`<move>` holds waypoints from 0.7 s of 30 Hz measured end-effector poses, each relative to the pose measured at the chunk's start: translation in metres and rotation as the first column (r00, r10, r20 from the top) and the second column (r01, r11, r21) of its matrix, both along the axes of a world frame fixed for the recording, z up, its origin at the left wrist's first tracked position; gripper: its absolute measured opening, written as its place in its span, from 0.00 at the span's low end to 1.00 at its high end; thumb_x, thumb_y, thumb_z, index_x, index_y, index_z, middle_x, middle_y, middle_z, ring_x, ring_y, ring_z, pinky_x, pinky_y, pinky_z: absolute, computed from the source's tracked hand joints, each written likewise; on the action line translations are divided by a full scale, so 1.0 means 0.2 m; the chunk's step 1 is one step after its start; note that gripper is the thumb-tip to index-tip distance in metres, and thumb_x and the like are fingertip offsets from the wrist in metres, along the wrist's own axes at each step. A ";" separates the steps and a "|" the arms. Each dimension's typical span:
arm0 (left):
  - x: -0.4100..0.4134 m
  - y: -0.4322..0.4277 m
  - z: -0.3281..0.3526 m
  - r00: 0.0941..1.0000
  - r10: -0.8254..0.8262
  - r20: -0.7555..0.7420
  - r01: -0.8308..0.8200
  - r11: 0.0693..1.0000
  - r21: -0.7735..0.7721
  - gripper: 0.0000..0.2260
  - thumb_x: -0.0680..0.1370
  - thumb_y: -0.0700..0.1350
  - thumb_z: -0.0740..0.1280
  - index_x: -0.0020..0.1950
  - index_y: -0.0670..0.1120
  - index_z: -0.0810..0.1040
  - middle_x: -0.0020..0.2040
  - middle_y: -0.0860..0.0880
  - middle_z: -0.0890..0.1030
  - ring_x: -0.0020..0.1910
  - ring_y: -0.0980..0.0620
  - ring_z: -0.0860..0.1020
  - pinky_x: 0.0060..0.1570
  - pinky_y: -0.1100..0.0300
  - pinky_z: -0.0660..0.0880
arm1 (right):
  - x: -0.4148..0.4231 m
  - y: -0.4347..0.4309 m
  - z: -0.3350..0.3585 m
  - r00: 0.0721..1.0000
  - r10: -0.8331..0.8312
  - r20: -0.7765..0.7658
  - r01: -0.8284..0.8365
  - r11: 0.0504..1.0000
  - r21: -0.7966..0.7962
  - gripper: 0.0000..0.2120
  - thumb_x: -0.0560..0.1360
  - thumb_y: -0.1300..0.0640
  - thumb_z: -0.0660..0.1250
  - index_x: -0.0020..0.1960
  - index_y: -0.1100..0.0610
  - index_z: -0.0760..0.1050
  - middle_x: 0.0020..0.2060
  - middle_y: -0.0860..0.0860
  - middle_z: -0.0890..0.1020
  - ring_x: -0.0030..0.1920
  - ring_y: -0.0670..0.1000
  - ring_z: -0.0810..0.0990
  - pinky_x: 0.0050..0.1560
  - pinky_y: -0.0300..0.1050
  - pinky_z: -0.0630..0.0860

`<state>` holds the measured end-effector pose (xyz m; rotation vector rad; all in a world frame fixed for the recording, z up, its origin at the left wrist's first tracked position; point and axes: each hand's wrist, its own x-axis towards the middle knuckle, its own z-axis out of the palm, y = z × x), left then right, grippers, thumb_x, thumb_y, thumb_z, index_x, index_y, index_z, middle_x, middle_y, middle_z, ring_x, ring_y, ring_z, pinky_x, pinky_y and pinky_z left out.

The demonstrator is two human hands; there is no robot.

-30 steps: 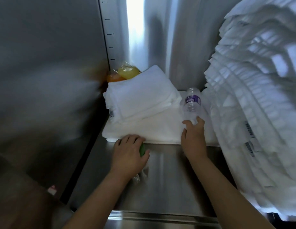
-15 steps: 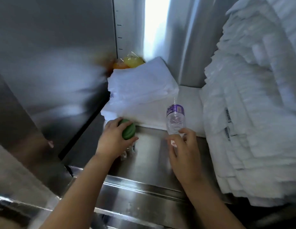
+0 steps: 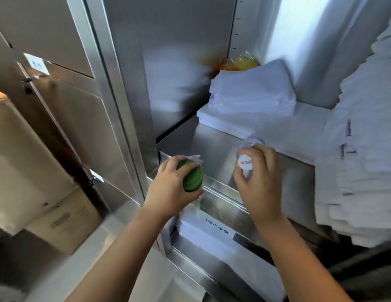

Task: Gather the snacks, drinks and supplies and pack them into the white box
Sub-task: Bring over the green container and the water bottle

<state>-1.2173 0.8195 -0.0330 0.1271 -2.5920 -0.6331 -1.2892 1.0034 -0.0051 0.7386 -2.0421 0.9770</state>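
Drawn back since the earlier frames: both hands, from beside the folded white towels (image 3: 251, 99) to the front edge of the steel shelf (image 3: 214, 140).
Left hand (image 3: 168, 188): fingers curled round green snack (image 3: 193, 178), ribbed, in clear wrap, held over the shelf lip.
Right hand (image 3: 259, 186): fingers and thumb wrapped round clear water bottle (image 3: 244, 163), white cap toward the camera, base toward the towels.
Rear corner, behind the towels: orange and yellow packets (image 3: 242, 63).
Right side: tall stack of white linen (image 3: 360, 171).
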 end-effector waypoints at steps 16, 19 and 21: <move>1.96 -0.33 0.06 0.880 0.474 0.031 -0.470 0.878 -0.097 0.26 0.66 0.59 0.71 0.64 0.62 0.71 0.63 0.58 0.67 0.63 0.54 0.63 0.46 0.57 0.74 | 1.38 -0.58 0.16 0.786 0.437 0.438 -0.455 0.888 -0.069 0.12 0.71 0.60 0.68 0.53 0.52 0.75 0.47 0.45 0.79 0.48 0.51 0.78 0.47 0.43 0.73; 2.38 -0.33 0.07 0.810 0.586 0.033 -0.578 0.806 -0.127 0.26 0.66 0.60 0.71 0.64 0.62 0.72 0.63 0.57 0.67 0.63 0.53 0.65 0.45 0.56 0.75 | 1.77 -0.73 0.12 0.631 0.603 0.488 -0.615 0.772 -0.159 0.11 0.71 0.59 0.68 0.51 0.48 0.75 0.46 0.44 0.80 0.44 0.45 0.78 0.47 0.38 0.73; 2.63 -0.33 0.09 0.755 0.656 0.021 -0.648 0.750 -0.131 0.26 0.66 0.60 0.70 0.63 0.62 0.72 0.63 0.58 0.68 0.63 0.53 0.66 0.44 0.57 0.75 | 2.00 -0.83 0.14 0.542 0.681 0.492 -0.699 0.690 -0.186 0.11 0.71 0.58 0.68 0.51 0.46 0.74 0.45 0.42 0.80 0.41 0.42 0.77 0.43 0.30 0.69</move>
